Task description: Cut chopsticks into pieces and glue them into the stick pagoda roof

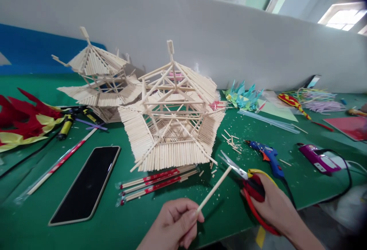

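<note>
My left hand [179, 223] pinches a thin wooden stick [215, 189], which points up and to the right. In my right hand [272, 200] is a pair of scissors [255, 189] with red and yellow handles. Their blades are slightly apart, close to the stick's far end. Beyond both hands stands a pavilion model [172, 127] built of wooden sticks, its roof only partly covered on the side facing me. Several paper-wrapped chopsticks [160, 181] lie in front of it, and short cut stick pieces [232, 143] are scattered to its right.
A second stick pavilion [97, 78] stands behind at left. A phone [86, 185] lies left on the green table [114, 234]. To the right are a blue glue gun [266, 154], its cord, and a purple device [318, 158]. Red and yellow cloth pieces [25, 120] sit far left.
</note>
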